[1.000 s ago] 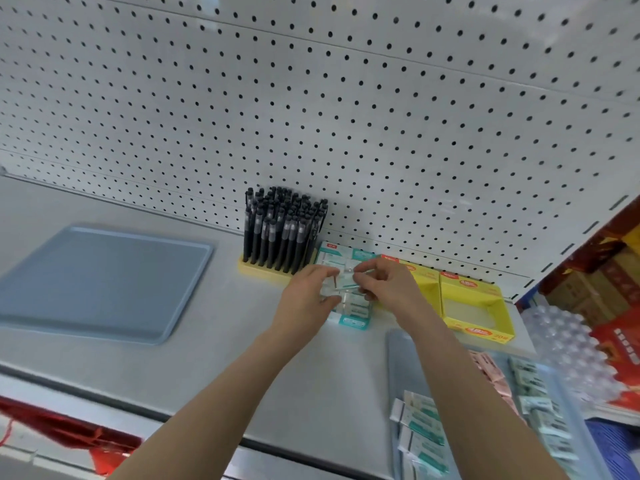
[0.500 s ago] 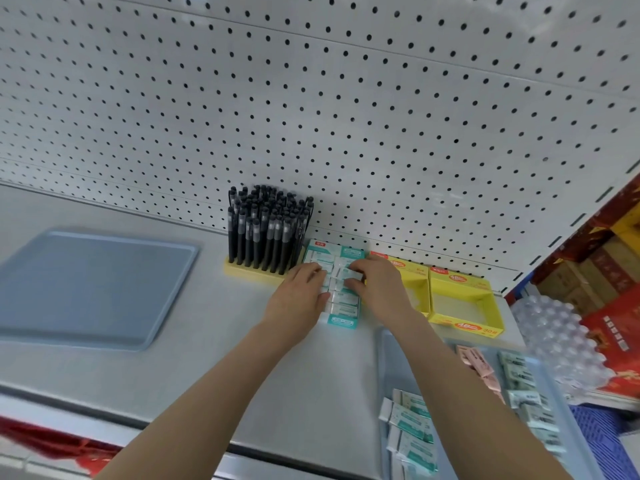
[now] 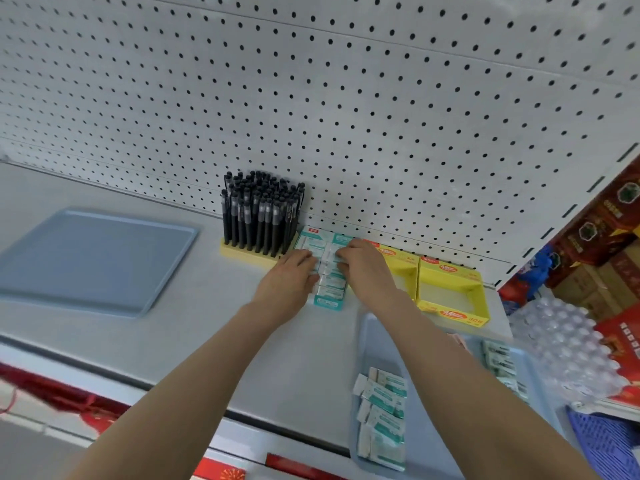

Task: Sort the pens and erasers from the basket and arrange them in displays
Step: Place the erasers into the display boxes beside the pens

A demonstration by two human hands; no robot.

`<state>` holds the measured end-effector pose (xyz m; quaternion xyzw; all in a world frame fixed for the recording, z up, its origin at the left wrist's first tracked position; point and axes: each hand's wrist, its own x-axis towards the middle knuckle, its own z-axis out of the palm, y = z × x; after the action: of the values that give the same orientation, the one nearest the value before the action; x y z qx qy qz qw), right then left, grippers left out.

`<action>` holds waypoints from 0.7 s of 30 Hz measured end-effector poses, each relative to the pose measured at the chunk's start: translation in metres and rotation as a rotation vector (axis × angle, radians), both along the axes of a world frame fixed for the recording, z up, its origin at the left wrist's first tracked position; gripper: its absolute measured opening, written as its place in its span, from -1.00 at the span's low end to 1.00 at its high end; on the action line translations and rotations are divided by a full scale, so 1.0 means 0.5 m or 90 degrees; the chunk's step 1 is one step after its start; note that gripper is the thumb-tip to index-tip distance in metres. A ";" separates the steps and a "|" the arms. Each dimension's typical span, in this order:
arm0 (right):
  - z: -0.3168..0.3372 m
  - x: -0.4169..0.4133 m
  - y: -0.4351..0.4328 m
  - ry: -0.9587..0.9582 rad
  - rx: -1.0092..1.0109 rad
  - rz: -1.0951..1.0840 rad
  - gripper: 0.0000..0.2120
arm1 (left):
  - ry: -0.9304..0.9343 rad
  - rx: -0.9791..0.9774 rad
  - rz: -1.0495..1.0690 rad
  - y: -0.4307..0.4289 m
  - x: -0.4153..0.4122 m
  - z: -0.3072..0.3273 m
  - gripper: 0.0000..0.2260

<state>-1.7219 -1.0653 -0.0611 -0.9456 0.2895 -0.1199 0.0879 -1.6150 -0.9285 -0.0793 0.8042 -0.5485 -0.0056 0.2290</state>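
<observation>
Both hands have sunk from lifting an eraser to resting on the row: the left hand (image 3: 291, 278) lies with straight fingers flat on the boxed erasers (image 3: 330, 284), while the right hand (image 3: 363, 268) bends its fingertips onto the same row, and whether it pinches one I cannot tell. These erasers fill the teal display box (image 3: 327, 303), set between the black pens (image 3: 263, 216) standing in a yellow holder (image 3: 242, 255) and two yellow display boxes (image 3: 450, 289). Loose erasers (image 3: 384, 403) lie in the blue tray (image 3: 367, 327) nearer the person.

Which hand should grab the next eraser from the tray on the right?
Probably the right hand: the loose erasers lie in the blue tray below its forearm, while the left hand would have to cross over.
</observation>
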 end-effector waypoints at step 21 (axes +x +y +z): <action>0.040 -0.352 0.186 0.167 0.221 -0.061 -0.58 | 0.078 0.153 -0.249 0.177 -0.309 0.013 -0.18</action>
<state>-1.8979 -0.9726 -0.0409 -0.9090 0.3590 0.0517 0.2053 -1.7694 -0.8399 -0.0730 0.7020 -0.6744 -0.1639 0.1594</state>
